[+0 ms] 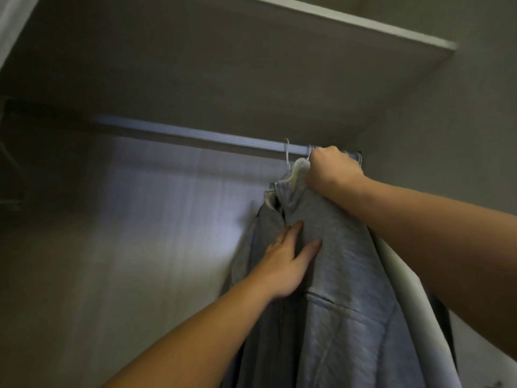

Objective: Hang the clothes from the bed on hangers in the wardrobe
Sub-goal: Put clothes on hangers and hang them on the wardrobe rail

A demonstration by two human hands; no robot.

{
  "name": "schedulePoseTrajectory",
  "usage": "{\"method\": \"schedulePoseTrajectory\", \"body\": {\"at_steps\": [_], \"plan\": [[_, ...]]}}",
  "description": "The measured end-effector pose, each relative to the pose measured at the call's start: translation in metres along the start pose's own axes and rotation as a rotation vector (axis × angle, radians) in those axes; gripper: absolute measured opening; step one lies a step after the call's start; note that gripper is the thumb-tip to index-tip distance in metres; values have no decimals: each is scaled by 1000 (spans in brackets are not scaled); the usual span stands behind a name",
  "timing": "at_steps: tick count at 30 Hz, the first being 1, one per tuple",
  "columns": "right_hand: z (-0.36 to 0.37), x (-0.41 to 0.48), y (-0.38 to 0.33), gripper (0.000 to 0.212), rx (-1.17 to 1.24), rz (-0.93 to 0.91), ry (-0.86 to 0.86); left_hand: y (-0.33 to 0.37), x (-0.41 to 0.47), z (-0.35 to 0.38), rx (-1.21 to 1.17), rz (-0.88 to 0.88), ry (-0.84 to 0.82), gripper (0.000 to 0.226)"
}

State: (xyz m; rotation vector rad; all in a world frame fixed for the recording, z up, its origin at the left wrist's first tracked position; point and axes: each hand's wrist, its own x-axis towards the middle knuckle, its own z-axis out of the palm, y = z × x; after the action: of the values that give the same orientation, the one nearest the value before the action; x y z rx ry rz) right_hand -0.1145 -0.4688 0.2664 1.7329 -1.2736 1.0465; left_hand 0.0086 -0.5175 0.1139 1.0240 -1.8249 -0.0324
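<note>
A grey zip-up sweatshirt [335, 261] hangs on a pale plastic hanger [300, 163] at the right end of the wardrobe rail [195, 135]. My right hand [333, 170] grips the sweatshirt's shoulder and the hanger just below the rail. My left hand [288, 261] lies with straight fingers against the sweatshirt's front, beside its zip. Another white hanger hook [287, 152] sits on the rail just to the left.
A shelf [363, 21] runs above the rail. A pale garment [414, 298] and a darker one hang behind the sweatshirt against the right wall. The rail's left stretch is bare, with dark hanger shapes [14, 177] at the far left.
</note>
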Motion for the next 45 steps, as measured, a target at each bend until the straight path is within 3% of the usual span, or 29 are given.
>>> {"method": "schedulePoseTrajectory", "body": {"at_steps": [6,14,18,26,30,35,45], "plan": [[-33,2,3,10,59,36,71,1,12,-15,35,75,91,77],[-61,-27,36,25,29,29,146,14,19,-33,68,190,404,61],[-85,-57,61,23,-26,26,164,25,30,-36,79,195,505,70],[-156,-133,107,12,-221,26,160,90,37,-4,-43,381,450,70],[-201,-175,128,18,-310,31,139,141,21,22,-79,494,454,73],[-266,-233,156,12,-452,49,123,217,-8,63,-174,510,397,68],[-420,-377,207,14,-646,243,5,378,-106,167,-603,683,214,46]]}}
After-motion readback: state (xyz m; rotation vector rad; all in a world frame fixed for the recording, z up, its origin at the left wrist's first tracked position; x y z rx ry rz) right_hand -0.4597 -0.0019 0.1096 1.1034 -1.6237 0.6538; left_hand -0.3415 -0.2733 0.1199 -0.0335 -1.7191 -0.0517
